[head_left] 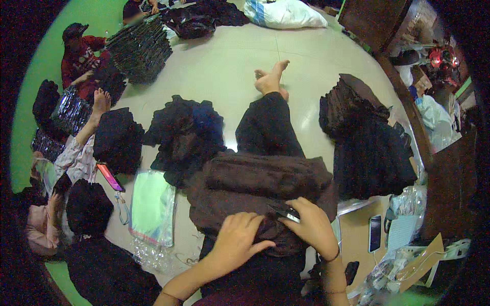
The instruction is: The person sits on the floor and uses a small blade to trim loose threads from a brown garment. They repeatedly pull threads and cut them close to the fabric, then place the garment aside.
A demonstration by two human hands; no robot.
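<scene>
Across the person's lap: dark brown cloth (270,176), soft and matte, with a thick rolled fold along its far side. Left hand (240,237) lies palm down on its near part, fingers loosely spread, thumb held apart, gripping nothing that I can see. Right hand (309,224) is curled round a small pointed tool (290,214), black with a pale part, tip toward the left, just above or on the cloth; can't tell contact.

Just left: flat clear plastic packet (153,204), smooth, pale green showing through; contents unclear. Crinkled clear film at its near end. Phone with a bright pink-orange screen (109,177) beyond its left edge.

Right: brown cardboard (352,245), box or flat sheet unclear, dark-screened phone (375,233) on it, crumpled clear plastic (383,278) nearby.

Beyond the lap: loose dark heap (186,135) at left, taller layered dark stack (372,153) at right, both fabric.

Far left: big stack of glossy dark packets (140,48), edges ridged, beside a person in a red top (76,64). Far middle: bulging white sack (286,13) with blue stripes, contents hidden.
</scene>
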